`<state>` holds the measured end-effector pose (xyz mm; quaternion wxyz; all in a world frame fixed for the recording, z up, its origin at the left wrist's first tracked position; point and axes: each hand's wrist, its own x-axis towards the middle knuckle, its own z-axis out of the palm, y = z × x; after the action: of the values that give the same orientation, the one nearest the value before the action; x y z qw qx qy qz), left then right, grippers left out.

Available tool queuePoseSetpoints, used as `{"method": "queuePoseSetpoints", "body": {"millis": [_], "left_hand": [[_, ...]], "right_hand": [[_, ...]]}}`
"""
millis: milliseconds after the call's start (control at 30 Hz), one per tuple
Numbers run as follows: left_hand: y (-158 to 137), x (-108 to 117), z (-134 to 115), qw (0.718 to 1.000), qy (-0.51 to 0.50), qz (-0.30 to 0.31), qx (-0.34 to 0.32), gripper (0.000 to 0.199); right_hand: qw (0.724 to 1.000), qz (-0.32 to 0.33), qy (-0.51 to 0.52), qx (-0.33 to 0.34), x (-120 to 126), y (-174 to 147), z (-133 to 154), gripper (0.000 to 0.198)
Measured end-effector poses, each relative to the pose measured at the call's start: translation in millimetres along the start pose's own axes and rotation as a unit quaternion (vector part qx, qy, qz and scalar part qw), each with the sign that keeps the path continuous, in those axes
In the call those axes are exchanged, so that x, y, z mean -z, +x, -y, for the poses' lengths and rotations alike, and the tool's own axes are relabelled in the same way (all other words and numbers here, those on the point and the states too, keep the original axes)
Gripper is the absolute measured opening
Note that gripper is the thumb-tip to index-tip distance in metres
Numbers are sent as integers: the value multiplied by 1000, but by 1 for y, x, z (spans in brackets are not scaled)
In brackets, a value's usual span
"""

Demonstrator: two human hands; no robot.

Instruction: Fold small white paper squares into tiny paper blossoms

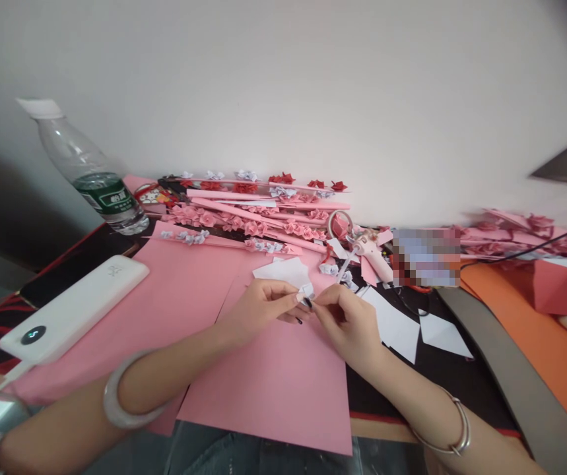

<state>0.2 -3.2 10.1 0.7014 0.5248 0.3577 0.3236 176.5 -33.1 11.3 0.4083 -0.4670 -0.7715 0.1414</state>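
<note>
A small folded piece of white paper (305, 291), like a paper flower in shape, is pinched between the fingertips of my left hand (269, 305). From the other side, my right hand (351, 324) is closed, its thumb and forefinger pinching the paper's right edge. Both hands are just above a large pink sheet (268, 389). Right behind them lies a loose white sheet (283, 269). Finished white paper flowers (329, 269) sit behind my right hand, and white paper pieces (397, 323) lie to its right.
Pink stems with paper flowers (243, 224) are piled along the wall. A water bottle (100, 178) and a white power bank (75, 307) are at left. A pink glue gun (375, 257) lies behind my right hand. Orange sheets (535, 336) and a grey strip (491, 343) lie at right.
</note>
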Motion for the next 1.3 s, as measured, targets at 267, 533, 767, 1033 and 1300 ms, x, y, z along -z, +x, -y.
{"method": "queuePoseSetpoints", "body": {"millis": [267, 533, 767, 1033, 1300], "left_hand": [[0, -2, -4, 1000, 8, -11, -6, 25], [1, 0, -2, 1000, 12, -14, -4, 25], [1, 0, -2, 1000, 2, -24, 12, 30], [2, 0, -3, 999, -27, -29, 24, 28], [2, 0, -4, 999, -15, -35, 18, 27]], "right_hand": [[1000, 12, -10, -8, 0, -1, -1, 9], [1000, 17, -19, -5, 0, 0, -3, 7], [999, 24, -30, -1, 1, 2, -6, 5], [999, 35, -3, -9, 3, 3, -5, 15], [997, 48, 44, -40, 5, 3, -2, 16]]}}
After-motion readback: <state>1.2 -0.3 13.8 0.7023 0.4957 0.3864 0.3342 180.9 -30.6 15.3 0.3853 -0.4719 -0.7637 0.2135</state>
